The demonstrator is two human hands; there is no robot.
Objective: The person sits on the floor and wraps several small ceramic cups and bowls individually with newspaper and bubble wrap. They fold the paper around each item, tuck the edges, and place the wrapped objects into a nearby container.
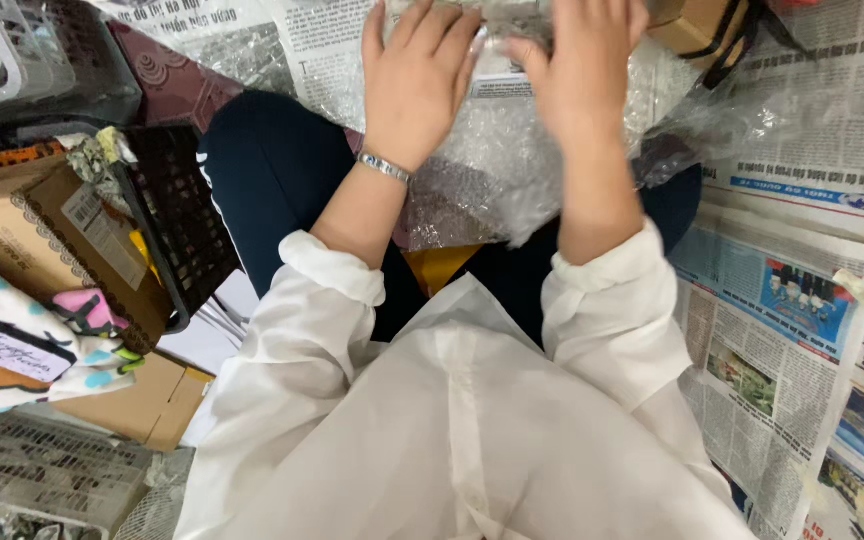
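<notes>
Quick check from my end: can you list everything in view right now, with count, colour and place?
clear bubble wrap sheet: one, see-through, on the lap under both hands
newspaper sheets: several, printed grey and colour, spread on the floor ahead and to the right
black plastic lattice basket: one, black, left of the knee
brown cardboard boxes: a few, brown, far left
spotted fabric pouch: one, white with blue and pink spots, lower left
small brown box with black strap: one, top edge, right
silver bracelet: one, on the left wrist
white shirt: one, bottom centre
left hand: flat on the wrap
right hand: pressing the wrap
</notes>
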